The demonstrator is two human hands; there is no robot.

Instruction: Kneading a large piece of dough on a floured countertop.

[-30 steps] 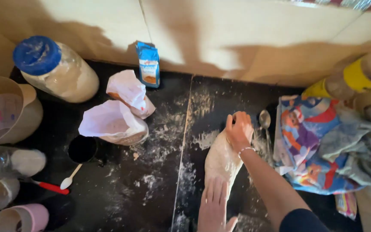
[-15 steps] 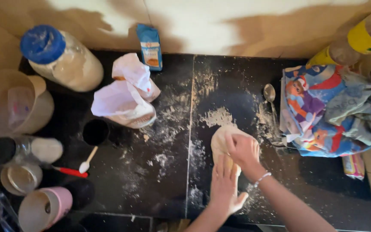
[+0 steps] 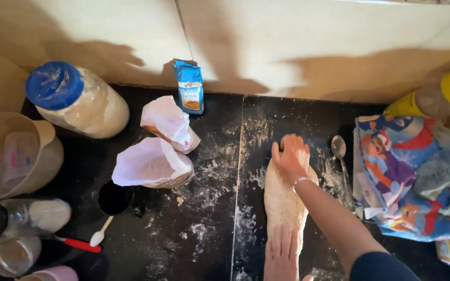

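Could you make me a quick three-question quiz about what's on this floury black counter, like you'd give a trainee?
1. True or false: both hands rest on the dough.
2. Which lies just right of the dough? A) metal spoon B) blue-lidded jar C) blue packet
3. Fill in: the white spoon lies beside a tool with a ___ handle.

Key:
1. True: the right hand presses the far end, the left hand the near end.
2. A, the metal spoon.
3. Red.
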